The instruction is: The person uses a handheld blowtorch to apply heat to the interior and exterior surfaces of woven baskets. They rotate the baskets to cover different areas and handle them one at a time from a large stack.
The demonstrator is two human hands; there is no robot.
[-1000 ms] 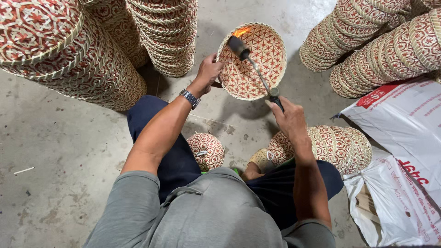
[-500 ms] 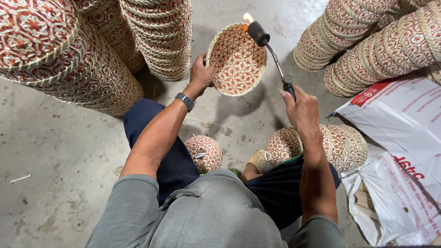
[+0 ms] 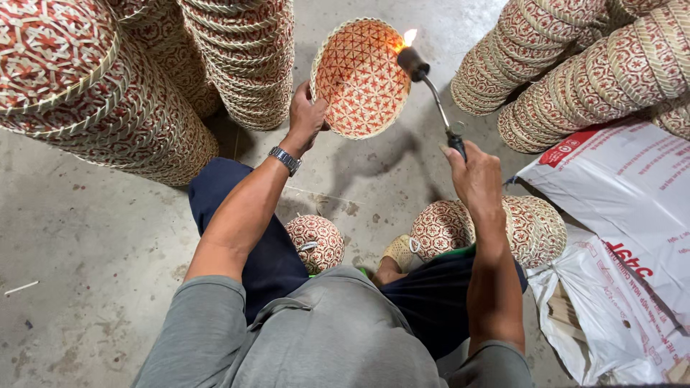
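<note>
My left hand (image 3: 307,115) grips the rim of a round woven basket (image 3: 359,77), red and cream, tilted so its inside faces me. My right hand (image 3: 471,176) is closed around the handle of a gas torch (image 3: 430,80) with a bent metal neck. The torch's head sits at the basket's upper right rim, and a small flame burns there against the weave. A metal watch is on my left wrist. I sit on the floor with dark trousers and a grey shirt.
Tall stacks of matching baskets stand at the left (image 3: 93,93), centre back (image 3: 244,57) and upper right (image 3: 596,65). More baskets lie by my legs (image 3: 316,241) (image 3: 532,226). White plastic sacks (image 3: 625,237) lie at the right on the concrete floor (image 3: 86,273).
The basket has been lifted and turned more upright. The torch moved from over the basket's inside to its upper right rim, the flame staying lit.
</note>
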